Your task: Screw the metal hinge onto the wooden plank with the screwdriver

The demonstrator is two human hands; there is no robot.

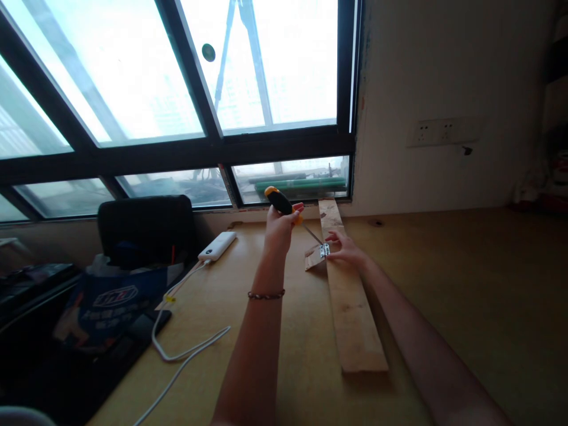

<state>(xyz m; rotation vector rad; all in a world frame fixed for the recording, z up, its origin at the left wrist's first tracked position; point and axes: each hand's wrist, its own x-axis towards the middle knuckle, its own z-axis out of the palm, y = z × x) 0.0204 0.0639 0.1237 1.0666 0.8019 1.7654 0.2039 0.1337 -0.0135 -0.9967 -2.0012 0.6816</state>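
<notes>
My left hand (279,228) is closed round the black and orange handle of a screwdriver (281,202). Its shaft slants down to the right onto a small metal hinge (324,250). The hinge lies on the left edge of a long wooden plank (350,302) that runs away from me on the desk. A small brown piece (314,258) sits under the hinge, left of the plank. My right hand (348,248) rests on the plank with fingers pressed at the hinge, holding it down.
A white power bank (217,245) with a white cable (181,349) lies left of my arm. A blue printed bag (113,302) and a black chair back (144,228) stand at the desk's left edge. A wall socket (437,132) is at right. A window fills the back.
</notes>
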